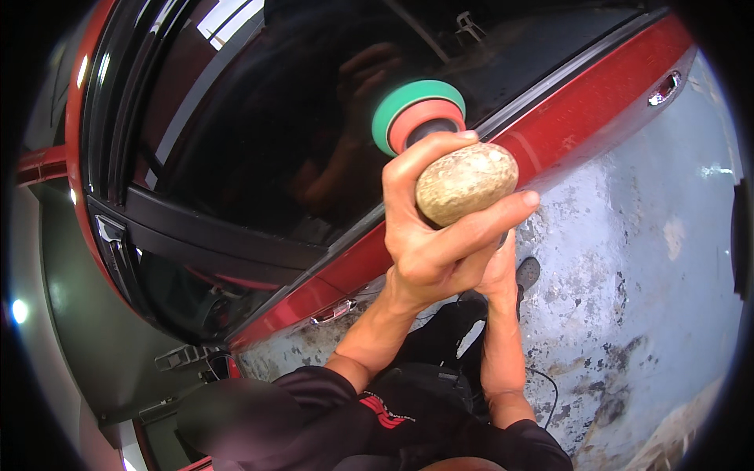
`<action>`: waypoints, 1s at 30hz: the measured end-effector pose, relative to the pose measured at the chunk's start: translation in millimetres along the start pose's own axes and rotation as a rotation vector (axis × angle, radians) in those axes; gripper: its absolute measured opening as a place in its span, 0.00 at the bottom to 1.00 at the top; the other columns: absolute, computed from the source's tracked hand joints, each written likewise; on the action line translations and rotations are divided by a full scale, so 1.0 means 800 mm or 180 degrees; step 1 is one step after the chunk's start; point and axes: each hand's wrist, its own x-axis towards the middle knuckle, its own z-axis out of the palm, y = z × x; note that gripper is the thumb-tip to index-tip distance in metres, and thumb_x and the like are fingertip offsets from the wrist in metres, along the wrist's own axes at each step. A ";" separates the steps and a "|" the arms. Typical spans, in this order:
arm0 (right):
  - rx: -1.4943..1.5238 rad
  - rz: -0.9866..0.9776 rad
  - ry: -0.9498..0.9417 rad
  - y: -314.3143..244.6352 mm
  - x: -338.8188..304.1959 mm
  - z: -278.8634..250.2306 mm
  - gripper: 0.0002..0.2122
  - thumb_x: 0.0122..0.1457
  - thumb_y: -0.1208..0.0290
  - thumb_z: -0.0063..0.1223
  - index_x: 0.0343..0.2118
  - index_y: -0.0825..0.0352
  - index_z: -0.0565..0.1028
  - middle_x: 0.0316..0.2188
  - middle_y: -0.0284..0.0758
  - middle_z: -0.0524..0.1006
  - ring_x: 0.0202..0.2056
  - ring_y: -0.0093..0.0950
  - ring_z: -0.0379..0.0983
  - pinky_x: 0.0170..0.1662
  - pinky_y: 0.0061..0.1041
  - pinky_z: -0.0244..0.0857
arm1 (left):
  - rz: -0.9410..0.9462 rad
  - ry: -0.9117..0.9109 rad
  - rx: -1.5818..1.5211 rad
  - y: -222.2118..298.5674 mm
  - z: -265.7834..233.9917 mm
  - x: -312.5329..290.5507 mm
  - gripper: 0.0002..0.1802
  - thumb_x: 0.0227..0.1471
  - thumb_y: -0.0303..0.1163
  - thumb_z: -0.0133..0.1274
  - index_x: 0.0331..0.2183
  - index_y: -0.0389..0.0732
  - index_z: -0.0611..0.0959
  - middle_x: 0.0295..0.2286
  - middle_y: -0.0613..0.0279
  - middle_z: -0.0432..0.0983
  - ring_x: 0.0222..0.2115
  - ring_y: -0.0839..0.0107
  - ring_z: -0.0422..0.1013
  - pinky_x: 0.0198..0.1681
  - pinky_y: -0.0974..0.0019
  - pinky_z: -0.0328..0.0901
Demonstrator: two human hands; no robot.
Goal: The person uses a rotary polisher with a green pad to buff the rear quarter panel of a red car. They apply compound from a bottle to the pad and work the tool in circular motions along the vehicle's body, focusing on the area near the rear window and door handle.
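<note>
At the lower edge, nearest, is the soft black cloth of a shirt [479, 443] with a small red emblem. Bare forearms rise from it to the centre of the frame. There the left hand [428, 247] curls, thumb and fingers spread, around the rounded, egg-like head of a polisher [469, 182], its surface mottled tan and rough-looking. The right hand [499, 275] sits just below, mostly hidden; I cannot tell how its fingers close. Beyond the head, at upper centre, a short black neck leads to a smooth orange-red disc [424, 111] and a broad, round green foam pad [380, 118]. The pad faces glossy dark window glass [251, 149], which mirrors an arm; contact is unclear. Shiny red door metal [581, 114] with a chrome handle [666, 88] runs toward the upper right. Farther down lies a blue-grey floor [644, 212], its paint flaked, with a dark shoe [529, 272] at right of centre.
</note>
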 end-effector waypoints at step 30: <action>-0.0688 -0.0149 -0.0591 0.004 -0.042 0.083 0.31 0.32 0.74 0.77 0.46 0.67 0.77 0.36 0.39 0.84 0.38 0.34 0.85 0.43 0.32 0.77 | -0.0277 0.0241 0.0436 0.007 -0.123 -0.048 0.10 0.52 0.27 0.64 0.39 0.50 0.90 0.51 0.36 0.69 0.50 0.51 0.75 0.52 0.55 0.72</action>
